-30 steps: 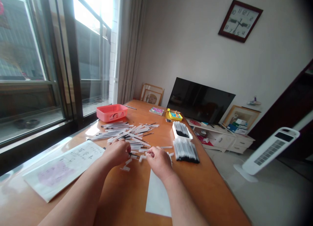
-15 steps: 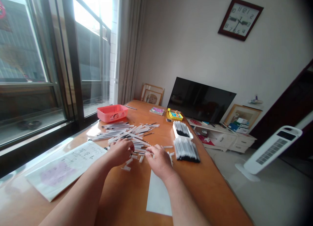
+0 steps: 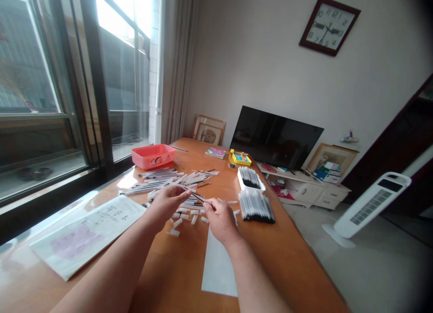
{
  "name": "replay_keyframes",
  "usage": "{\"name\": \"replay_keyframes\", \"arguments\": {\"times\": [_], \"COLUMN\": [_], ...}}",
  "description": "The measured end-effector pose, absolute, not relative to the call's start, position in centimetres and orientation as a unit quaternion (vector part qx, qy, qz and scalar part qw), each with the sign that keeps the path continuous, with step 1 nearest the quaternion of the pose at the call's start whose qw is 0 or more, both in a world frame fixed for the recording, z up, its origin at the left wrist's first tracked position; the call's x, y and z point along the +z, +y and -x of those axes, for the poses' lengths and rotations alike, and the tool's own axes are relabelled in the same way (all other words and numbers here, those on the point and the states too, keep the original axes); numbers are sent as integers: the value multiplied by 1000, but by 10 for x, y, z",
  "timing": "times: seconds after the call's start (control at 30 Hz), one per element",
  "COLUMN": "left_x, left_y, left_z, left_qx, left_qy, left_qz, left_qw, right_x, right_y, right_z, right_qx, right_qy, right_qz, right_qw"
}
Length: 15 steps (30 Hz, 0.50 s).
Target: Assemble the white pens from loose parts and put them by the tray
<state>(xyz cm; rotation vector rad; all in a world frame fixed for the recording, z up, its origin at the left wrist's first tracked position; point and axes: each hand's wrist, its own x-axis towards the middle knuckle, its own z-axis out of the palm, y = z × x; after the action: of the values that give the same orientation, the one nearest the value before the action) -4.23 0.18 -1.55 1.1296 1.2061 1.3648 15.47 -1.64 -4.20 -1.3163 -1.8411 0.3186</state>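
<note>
My left hand and my right hand are closed at either end of a slim pen, held slantwise above the table. Its dark core shows between my fingertips; its ends are hidden by them. Behind and beneath lies a loose heap of white pen parts and thin dark-tipped refills. Several short clear caps are scattered just in front of my hands. Right of my right hand, a neat row of clear pens with black ends lies on the table, beside a white tray filled with more such pens.
A red plastic basket stands back left, near the window. A writing booklet lies by my left forearm; a white paper sheet is by my right. Farther back are a colourful booklet and a yellow box.
Both hands have lifted slightly from the heap, and the pen now shows stretched between them. The view has shifted slightly; the piles look the same.
</note>
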Motion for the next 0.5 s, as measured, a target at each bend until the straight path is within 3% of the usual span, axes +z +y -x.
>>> {"name": "replay_keyframes", "arguments": {"times": [0.13, 0.33, 0.5], "left_x": [-10, -15, -17], "left_y": [-6, 3, 11], "left_z": [36, 44, 53], "left_qx": [484, 563, 608], "left_qy": [442, 432, 452], "left_qz": [-513, -430, -375], "left_qw": [554, 558, 534], "right_x": [-43, -45, -41], "right_y": [-17, -4, 4], "right_z": [-151, -174, -210], "right_qx": [147, 194, 159], "right_qy": [-739, -645, -562], "right_qz": [496, 546, 619], "right_qw": [431, 498, 524]}}
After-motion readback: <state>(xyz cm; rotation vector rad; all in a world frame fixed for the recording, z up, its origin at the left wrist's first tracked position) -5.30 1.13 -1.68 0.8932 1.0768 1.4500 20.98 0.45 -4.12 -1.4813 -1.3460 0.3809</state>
